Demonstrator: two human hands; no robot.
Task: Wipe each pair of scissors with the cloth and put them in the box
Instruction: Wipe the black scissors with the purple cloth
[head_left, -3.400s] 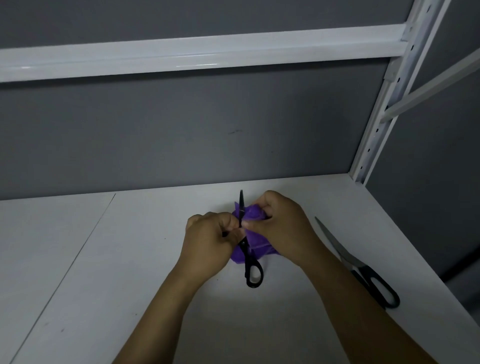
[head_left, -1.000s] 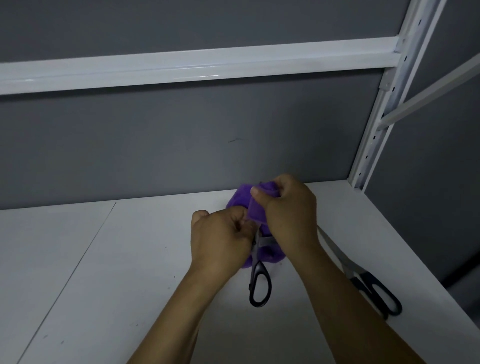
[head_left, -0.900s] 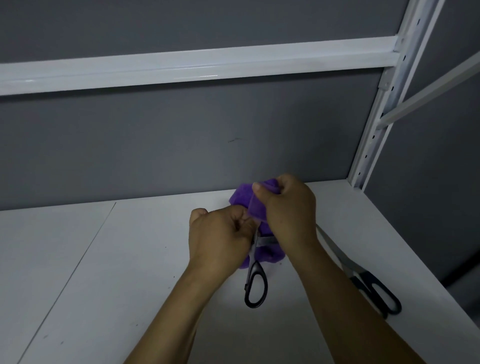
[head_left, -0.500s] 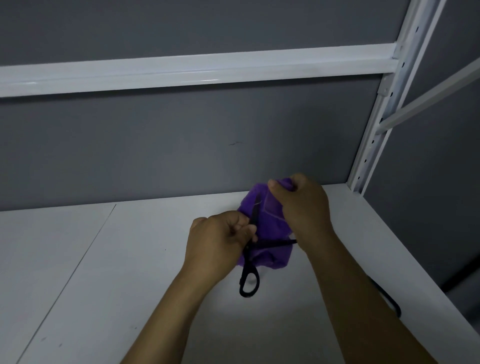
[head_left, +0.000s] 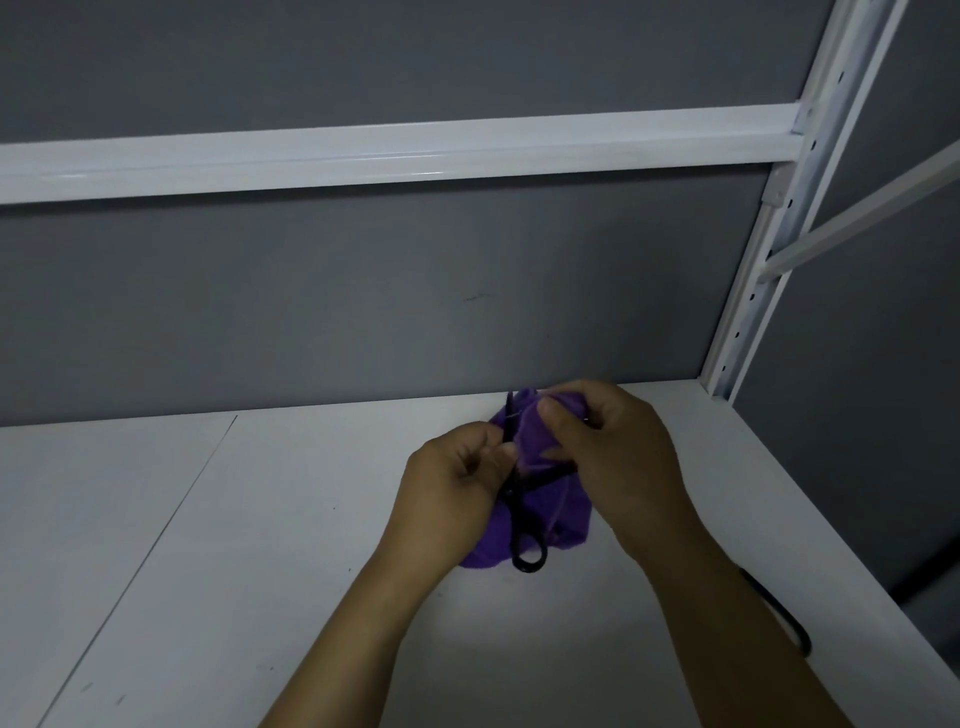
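Left hand (head_left: 452, 488) pinches our scissors (head_left: 521, 525) near the pivot | right hand (head_left: 618, 457) grips cloth (head_left: 558, 514) round a blade | stiff, sharp steel, limp cloth: we'd hold by the handles

Black scissors (head_left: 517, 512): blades parted, one tip pointing up, the other running right into the cloth; finger loop lowest.
Left hand (head_left: 452, 488): fingers curled on the black scissors near the pivot.
Right hand (head_left: 618, 457): pinches the purple cloth (head_left: 563, 519), which is bunched around the right-hand blade.
Second scissors (head_left: 787, 621): only part of a black handle loop shows, lying on the white shelf (head_left: 260, 545) beyond the right forearm.
Grey back panel (head_left: 363, 312); white rail (head_left: 363, 153); perforated white upright (head_left: 753, 280) at right.
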